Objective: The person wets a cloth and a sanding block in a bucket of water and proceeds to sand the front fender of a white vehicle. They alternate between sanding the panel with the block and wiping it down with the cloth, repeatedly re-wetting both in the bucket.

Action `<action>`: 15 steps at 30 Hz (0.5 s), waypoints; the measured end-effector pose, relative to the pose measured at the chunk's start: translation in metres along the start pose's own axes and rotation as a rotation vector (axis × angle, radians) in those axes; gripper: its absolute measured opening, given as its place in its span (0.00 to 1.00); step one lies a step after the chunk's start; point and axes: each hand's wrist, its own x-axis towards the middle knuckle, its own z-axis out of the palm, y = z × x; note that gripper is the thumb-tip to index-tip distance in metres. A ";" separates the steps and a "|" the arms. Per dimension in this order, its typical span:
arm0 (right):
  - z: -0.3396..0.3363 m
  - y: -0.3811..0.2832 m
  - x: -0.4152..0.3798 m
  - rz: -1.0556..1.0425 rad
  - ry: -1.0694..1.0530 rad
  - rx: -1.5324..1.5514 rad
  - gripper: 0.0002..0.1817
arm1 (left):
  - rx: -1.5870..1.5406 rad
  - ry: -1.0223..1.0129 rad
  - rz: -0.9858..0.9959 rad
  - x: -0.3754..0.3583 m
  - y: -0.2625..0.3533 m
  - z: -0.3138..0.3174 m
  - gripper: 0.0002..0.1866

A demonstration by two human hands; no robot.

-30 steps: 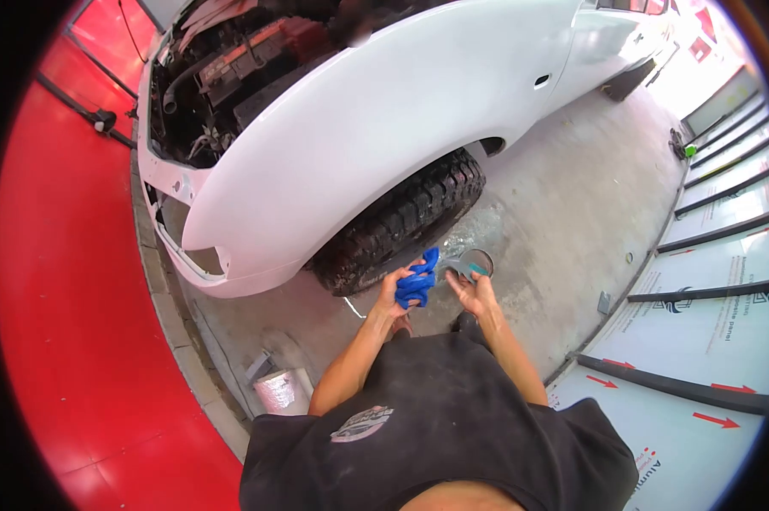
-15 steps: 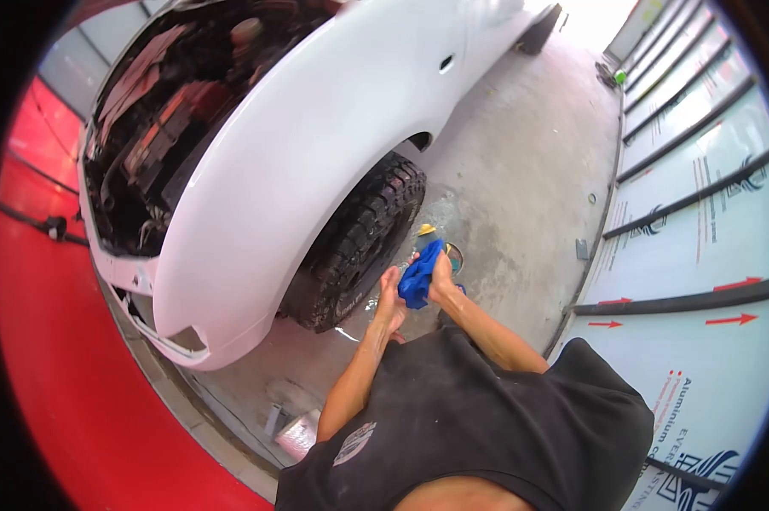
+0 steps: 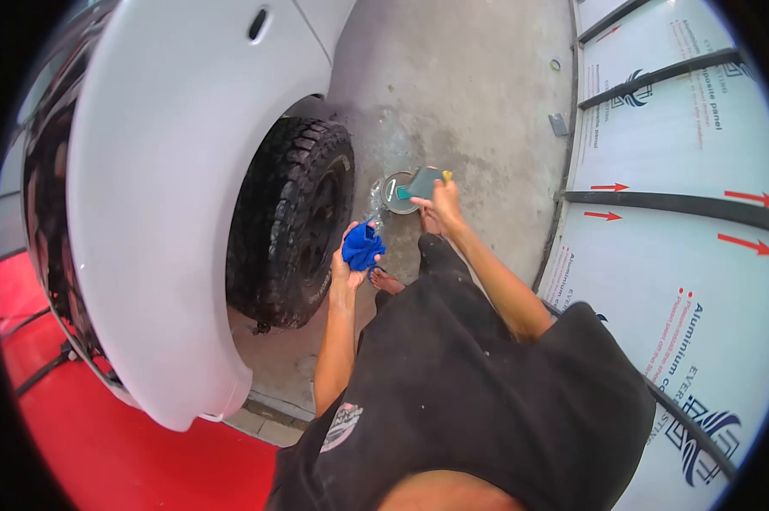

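My left hand (image 3: 342,269) is closed around a crumpled blue cloth (image 3: 364,248), held in front of the tyre. In my right hand (image 3: 443,207) is a flat grey rectangular piece (image 3: 427,182), with a small yellow part (image 3: 447,175) showing at its edge; its exact kind cannot be made out. Below that piece, a round container (image 3: 388,182) stands on the wet floor, and the grey piece overlaps its right side in this view. A bit of teal shows between the two.
A pale car body (image 3: 163,196) with a knobbly black tyre (image 3: 269,213) fills the left. Printed wall panels (image 3: 657,281) on dark rails run along the right. Grey concrete floor (image 3: 486,77) lies between. Red flooring (image 3: 146,460) is at lower left, and my bare feet (image 3: 387,281) are below.
My hands have moved apart: the left keeps the blue cloth, and the right has left it and now holds the grey piece over the container. The view has shifted towards the floor and wall.
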 end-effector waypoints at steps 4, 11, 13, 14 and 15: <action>-0.069 0.024 0.087 0.144 0.192 0.080 0.22 | 0.173 0.210 -0.167 0.081 -0.013 -0.030 0.34; -0.104 0.203 0.126 0.533 0.199 0.059 0.19 | 1.098 0.388 -0.343 0.320 -0.119 -0.214 0.21; -0.106 0.244 0.121 0.654 0.133 -0.073 0.17 | 1.373 0.529 -0.219 0.379 -0.158 -0.277 0.21; -0.109 0.269 0.116 0.707 0.034 -0.076 0.19 | 1.525 0.500 -0.182 0.401 -0.174 -0.300 0.21; -0.114 0.288 0.112 0.734 -0.039 -0.126 0.19 | 1.677 0.464 -0.142 0.422 -0.189 -0.318 0.22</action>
